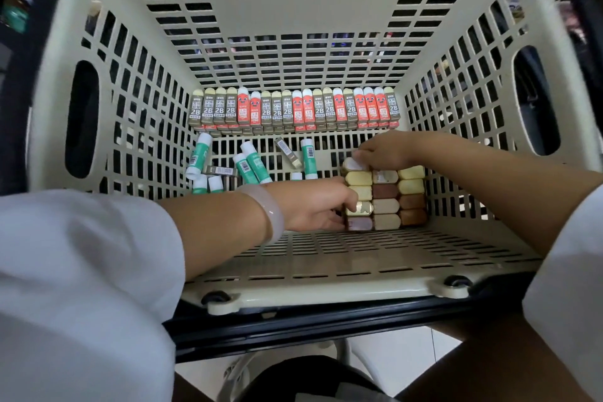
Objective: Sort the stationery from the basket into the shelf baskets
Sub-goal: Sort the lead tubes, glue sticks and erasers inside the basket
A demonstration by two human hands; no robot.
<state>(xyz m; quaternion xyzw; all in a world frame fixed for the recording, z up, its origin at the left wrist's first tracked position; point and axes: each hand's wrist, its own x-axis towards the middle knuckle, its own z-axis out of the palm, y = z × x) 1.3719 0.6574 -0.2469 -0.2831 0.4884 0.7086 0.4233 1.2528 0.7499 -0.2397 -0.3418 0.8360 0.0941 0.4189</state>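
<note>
Since only the head camera is on, everything comes from looking straight down into a big cream basket (107, 6) with slotted walls and floor. Along its far wall runs a neat row of lead refill boxes (293, 108), some olive-grey marked 2B, some red with little cartoon faces, standing upright side by side. On the floor left of centre lies a loose scatter of green-and-white glue sticks (249, 166), pointing every which way, with a couple of stray grey boxes among them.

Nearer the front, right of centre, sits a tight block of small cases (386, 202) in cream, tan and brown, stacked in three columns. The left hand (318, 206), with a pale bangle (269, 212) on the wrist, has its fingers curled against the block's left side, so it's gripping the stack from there. The right hand (386, 152) comes in from the right and pinches a whitish case at the block's top left corner. Both arms wear loose white sleeves (81, 287). Below the basket's front rim, a black frame edge (326, 320) shows.
</note>
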